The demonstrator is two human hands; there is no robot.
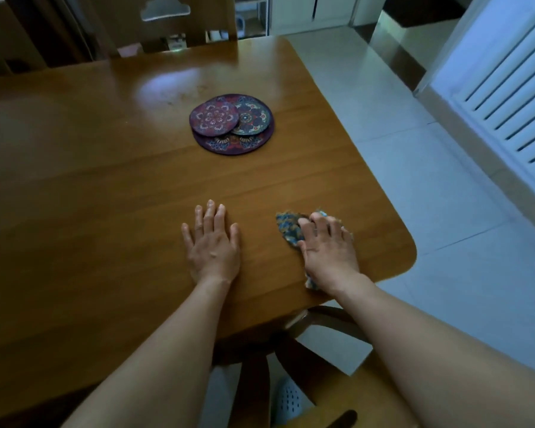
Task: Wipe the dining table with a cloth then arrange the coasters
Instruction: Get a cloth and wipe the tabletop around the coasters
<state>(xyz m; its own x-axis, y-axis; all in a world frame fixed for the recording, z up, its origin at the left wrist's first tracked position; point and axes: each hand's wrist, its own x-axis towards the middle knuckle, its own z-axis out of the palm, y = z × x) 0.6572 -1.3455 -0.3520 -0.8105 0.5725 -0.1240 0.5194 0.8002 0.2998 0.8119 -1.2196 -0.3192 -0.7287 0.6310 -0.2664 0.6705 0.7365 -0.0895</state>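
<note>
We see a wooden dining table point(105, 180) from above, both bare arms reaching in over its near edge. Left hand point(212, 248) lies flat, palm down on the wood a little in from the near edge, fingers straight and slightly spread, holding nothing. Right hand point(326, 245) sits on the cloth point(288, 225) close to the near right corner; its fingers are bent down over the fabric and grip it, thumb out to the left, palm pressing it onto the table. The cloth is a bunched blue and tan patterned piece; we see it poke out past the fingertips and again under the wrist, the rest is hidden by the hand. The two hands are apart, bare wood between them.

Coasters sit as one pile further in, toward the right edge and well apart from both hands. At the bottom is a large round mat point(232, 145), dark purple with a floral print. On it lie two smaller rounds: a purple coaster point(214, 116) on the left, which overlaps a blue-green coaster point(250, 118) on the right. We note a pale glare patch on the wood beyond the pile.

A wooden chair point(164, 23) stands at the far edge. Another chair back point(322, 316) curves under the near edge between the arms. Right of the table is pale tiled floor point(414, 180) and a white slatted panel point(507, 97). A perforated light slipper point(289, 400) shows at the bottom
</note>
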